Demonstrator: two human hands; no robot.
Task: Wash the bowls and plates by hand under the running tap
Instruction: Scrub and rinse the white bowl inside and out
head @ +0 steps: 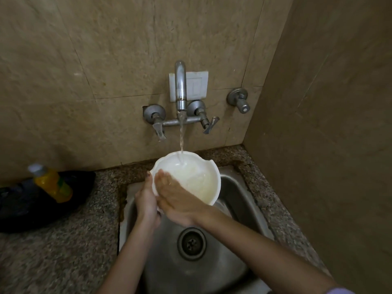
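While rinsing under the running tap (pixel 180 85), holding white bowl (pixel 197 177) at centre of frame, tilted toward the camera, above the back end of the sink (pixel 239 196). Catching the water stream (pixel 181 136) on the far inner wall; pooling cloudy white in the bottom.

Gripping the bowl's left rim with left hand (pixel 146 202): fingers wrapped round the outer wall, one fingertip showing at the rim edge. Pressing right hand (pixel 178 200) flat into the bowl, fingers (pixel 165 179) straight and close together, clamped on nothing; read as rubbing the inner surface.

Progress, judged: mid-wash on one bowl. Seeing a wet, pale interior with no obvious food residue; taking the cloudy pool as a sign of rinsing unfinished. Not yet turning outside or base to the stream. Finding no washed pile and no other bowls or plates in view, so no count possible of done versus left.

Also logged: drain (pixel 192 244) at lower centre, strainer visible; yellow bottle (pixel 53 183) at left on the speckled tabletop (pixel 63 251), on or against a dark bag (pixel 21 209), cannot tell which; white switch plate (pixel 197 85) behind the spout.

Hidden or unclear: left palm and most left fingers behind the bowl; bowl underside; notch in rim at upper right, chip or scalloped pattern, cannot tell; bottle label blurred; part of the sink covered by the forearms.
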